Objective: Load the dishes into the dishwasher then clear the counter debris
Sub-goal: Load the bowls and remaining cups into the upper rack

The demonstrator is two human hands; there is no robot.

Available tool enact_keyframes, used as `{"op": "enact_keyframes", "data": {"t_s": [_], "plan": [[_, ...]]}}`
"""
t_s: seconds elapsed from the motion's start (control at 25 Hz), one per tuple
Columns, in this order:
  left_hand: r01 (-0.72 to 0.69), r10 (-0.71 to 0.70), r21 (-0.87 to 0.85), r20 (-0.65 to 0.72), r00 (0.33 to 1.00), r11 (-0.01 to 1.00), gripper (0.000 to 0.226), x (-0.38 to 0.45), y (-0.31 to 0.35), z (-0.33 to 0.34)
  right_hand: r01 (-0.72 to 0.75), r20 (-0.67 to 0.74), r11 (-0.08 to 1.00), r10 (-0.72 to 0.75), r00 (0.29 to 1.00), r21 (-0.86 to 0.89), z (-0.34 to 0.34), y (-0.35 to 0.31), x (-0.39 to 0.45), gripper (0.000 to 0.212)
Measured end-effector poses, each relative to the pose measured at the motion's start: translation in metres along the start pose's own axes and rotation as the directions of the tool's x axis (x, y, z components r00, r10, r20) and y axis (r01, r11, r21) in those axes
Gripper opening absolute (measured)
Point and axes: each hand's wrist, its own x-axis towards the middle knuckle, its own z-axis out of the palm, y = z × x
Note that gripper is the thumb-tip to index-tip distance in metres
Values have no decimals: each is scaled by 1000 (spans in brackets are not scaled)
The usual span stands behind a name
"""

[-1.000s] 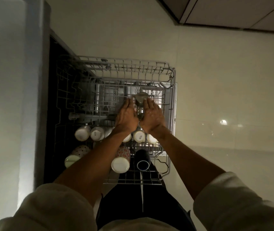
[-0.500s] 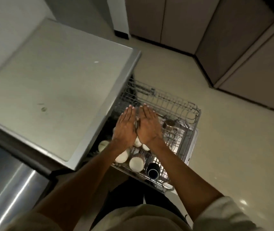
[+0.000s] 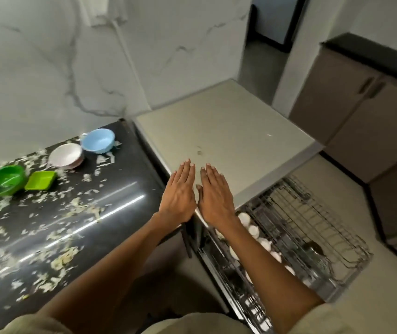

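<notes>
My left hand (image 3: 179,194) and my right hand (image 3: 214,195) are held flat side by side, fingers straight, empty, over the front edge of the grey dishwasher top (image 3: 228,131). Below right, the pulled-out wire rack (image 3: 313,227) holds several white cups (image 3: 252,230) upside down. On the black counter (image 3: 125,184) to the left stand a blue bowl (image 3: 98,141), a white bowl (image 3: 66,155), a round green bowl (image 3: 5,179) and a square green dish (image 3: 40,180). Pale food scraps (image 3: 81,208) lie scattered over that counter.
A marbled white wall (image 3: 72,56) backs the counter. Brown cabinets (image 3: 366,112) stand at the right across a pale floor (image 3: 385,297). A dark doorway (image 3: 272,20) opens at the back.
The view swung up and left from the rack to the counter. Both hands rose from the rack and now hover flat above the dishwasher top's edge.
</notes>
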Motion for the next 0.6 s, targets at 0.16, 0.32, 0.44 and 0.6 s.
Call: {"op": "enact_keyframes", "data": {"t_s": [0.16, 0.32, 0.44, 0.6], "plan": [[156, -156, -1, -42, 987, 988, 67, -48, -93, -29, 158, 13, 987, -158, 987, 25, 33, -95, 19, 56], [323, -322, -2, -83, 943, 946, 81, -98, -173, -48, 336, 70, 942, -336, 939, 11, 71, -184, 35, 60], [438, -438, -26, -115, 892, 899, 83, -128, -221, -52, 464, 139, 886, -461, 876, 12, 91, -239, 48, 62], [587, -595, -97, -156, 789, 804, 85, -151, -271, -56, 598, 224, 801, -590, 775, 42, 117, -300, 76, 58]]}}
